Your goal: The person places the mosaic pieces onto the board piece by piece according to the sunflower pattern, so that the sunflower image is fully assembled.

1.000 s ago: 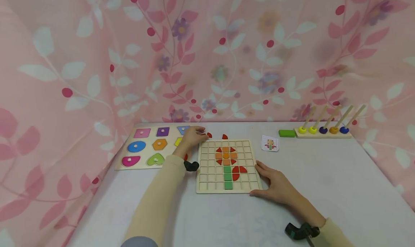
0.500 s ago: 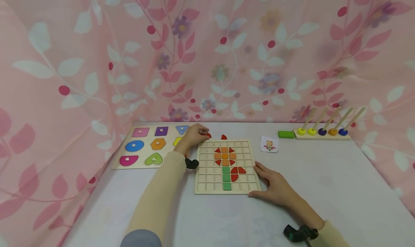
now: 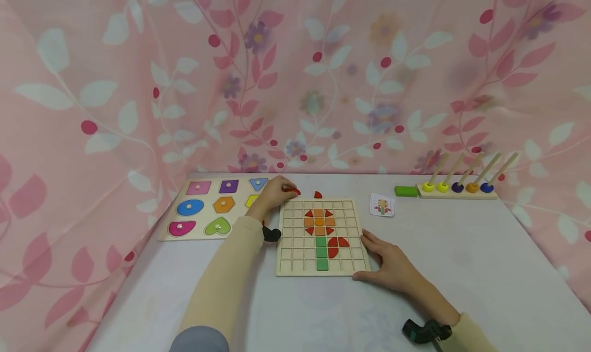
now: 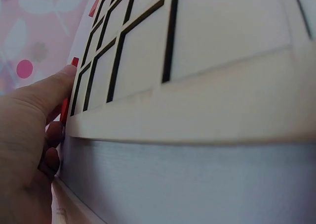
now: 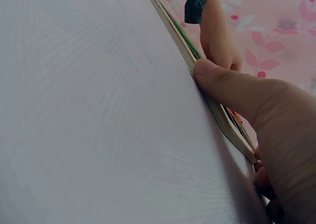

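Observation:
A square wooden grid board [image 3: 294, 265] holds an orange and red flower of flat pieces, with a green stem [image 3: 321, 253] and red quarter-circle pieces [image 3: 333, 247] right of it. At the board's far left corner my left hand [image 3: 275, 192] pinches a red piece [image 4: 64, 110] between thumb and fingers; the fingers partly hide it. My right hand [image 3: 391, 266] grips the near right corner, thumb [image 5: 210, 70] on the front edge and fingertips along the right side. Another red quarter-circle piece [image 3: 318, 194] lies just beyond the far edge.
A wooden shape puzzle [image 3: 166, 234] lies at left, partly behind the left arm. Beyond the board to the right lies a picture card [image 3: 382, 205]. A green block [image 3: 406, 191] and a peg stand with colored beads [image 3: 461, 194] are at the back right.
My left hand has shifted slightly right toward the red pieces and drawn its fingers together on one. The right hand stays at the board's corner; the head view shifts slightly.

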### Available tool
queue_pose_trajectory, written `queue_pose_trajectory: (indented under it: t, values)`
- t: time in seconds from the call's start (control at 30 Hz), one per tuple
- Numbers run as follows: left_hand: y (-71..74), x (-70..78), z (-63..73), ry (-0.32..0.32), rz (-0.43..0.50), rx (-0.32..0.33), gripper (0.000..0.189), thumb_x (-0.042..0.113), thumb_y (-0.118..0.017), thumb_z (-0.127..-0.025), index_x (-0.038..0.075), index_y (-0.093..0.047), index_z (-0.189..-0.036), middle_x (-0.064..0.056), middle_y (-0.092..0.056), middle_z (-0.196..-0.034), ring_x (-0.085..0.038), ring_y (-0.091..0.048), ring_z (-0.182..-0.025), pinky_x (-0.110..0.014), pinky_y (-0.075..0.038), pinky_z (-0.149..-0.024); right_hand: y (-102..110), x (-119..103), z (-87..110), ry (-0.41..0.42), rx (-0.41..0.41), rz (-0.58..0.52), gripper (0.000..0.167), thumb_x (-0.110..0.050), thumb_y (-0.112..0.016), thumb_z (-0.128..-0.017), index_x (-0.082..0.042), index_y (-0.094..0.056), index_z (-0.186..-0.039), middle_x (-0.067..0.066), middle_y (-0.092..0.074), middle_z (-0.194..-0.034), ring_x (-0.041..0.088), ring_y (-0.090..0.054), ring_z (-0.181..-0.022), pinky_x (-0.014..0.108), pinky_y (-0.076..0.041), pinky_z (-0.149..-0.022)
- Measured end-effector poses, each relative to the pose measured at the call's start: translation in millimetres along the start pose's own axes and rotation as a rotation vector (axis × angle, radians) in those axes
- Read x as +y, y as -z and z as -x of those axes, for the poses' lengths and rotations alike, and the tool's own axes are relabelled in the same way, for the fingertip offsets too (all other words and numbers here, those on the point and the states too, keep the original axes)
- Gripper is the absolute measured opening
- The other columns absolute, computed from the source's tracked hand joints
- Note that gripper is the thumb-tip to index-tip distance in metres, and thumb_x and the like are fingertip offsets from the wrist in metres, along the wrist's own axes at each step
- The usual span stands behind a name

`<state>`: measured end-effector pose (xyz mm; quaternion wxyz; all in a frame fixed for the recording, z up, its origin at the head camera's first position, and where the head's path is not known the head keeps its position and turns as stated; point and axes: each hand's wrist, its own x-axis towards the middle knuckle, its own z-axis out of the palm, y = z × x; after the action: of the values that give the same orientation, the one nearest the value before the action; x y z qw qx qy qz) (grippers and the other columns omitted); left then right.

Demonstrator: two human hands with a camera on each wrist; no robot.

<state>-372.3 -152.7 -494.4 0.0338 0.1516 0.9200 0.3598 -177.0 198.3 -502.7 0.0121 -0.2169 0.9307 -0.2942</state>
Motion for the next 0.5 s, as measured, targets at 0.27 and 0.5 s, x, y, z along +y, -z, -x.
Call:
queue_pose_trajectory:
  t: [0.27, 0.5]
  values:
    - [1.4, 8.9, 6.1, 0.068, 0.046, 0.060, 0.034, 0.029, -0.077, -0.100, 0.009, -0.076, -0.128, -0.009, -0.072, -0.121, -0.025, -0.063, -0.104, -0.041, -0.053, -0.094, -1.9, 0.7, 1.1, -0.008, -0.006, 0.007, 0.109, -0.066, -0.088, -0.076, 0.001, -0.052, -0.154, 0.018, -0.045, -0.164, 0.041, -0.050, -0.146, 0.057, -0.047, -0.110]
    - [6.7, 26.6, 22.8, -0.034, -0.019, 0.068, 0.034, 0.028, -0.079, -0.098, 0.009, -0.078, -0.126, -0.006, -0.074, -0.121, -0.024, -0.061, -0.098, -0.038, -0.054, -0.088, -1.4, 1.5, 0.3, -0.004, 0.003, 0.013, 0.108, -0.066, -0.088, -0.076, 0.001, -0.053, -0.154, 0.017, -0.046, -0.164, 0.041, -0.050, -0.146, 0.056, -0.047, -0.109]
